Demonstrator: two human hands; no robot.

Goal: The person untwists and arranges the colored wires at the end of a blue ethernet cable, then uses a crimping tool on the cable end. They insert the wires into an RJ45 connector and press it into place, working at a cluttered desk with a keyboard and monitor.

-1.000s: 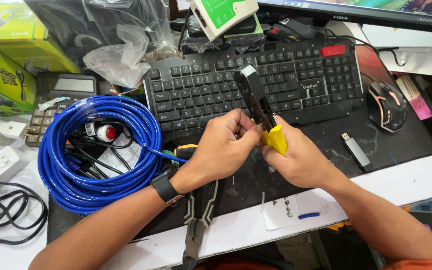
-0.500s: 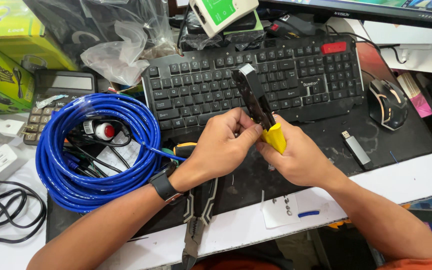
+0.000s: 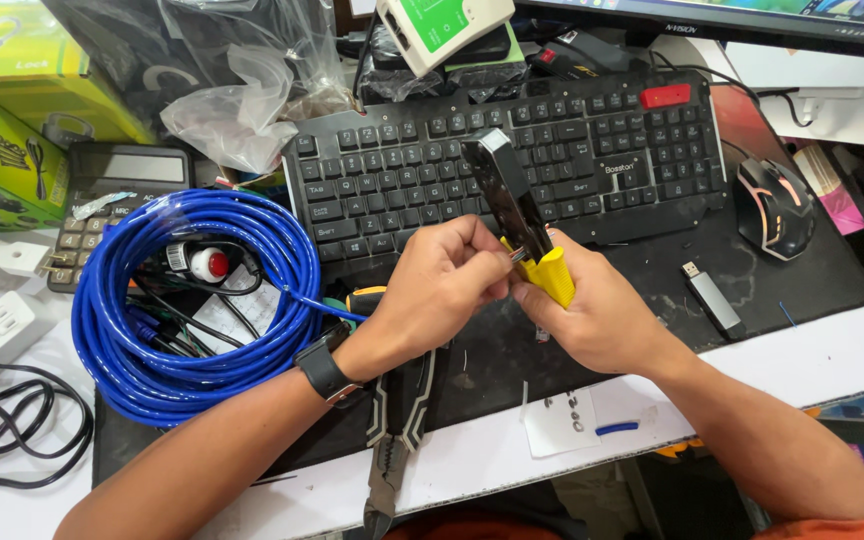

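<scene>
Partly hidden: cable end between left hand (image 3: 447,285) and crimping tool (image 3: 517,215).

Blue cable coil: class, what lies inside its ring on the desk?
Inside the blue cable coil lie a small device with a red button, black wires and white paper. Whatever sits beneath the loops themselves is covered.
</scene>
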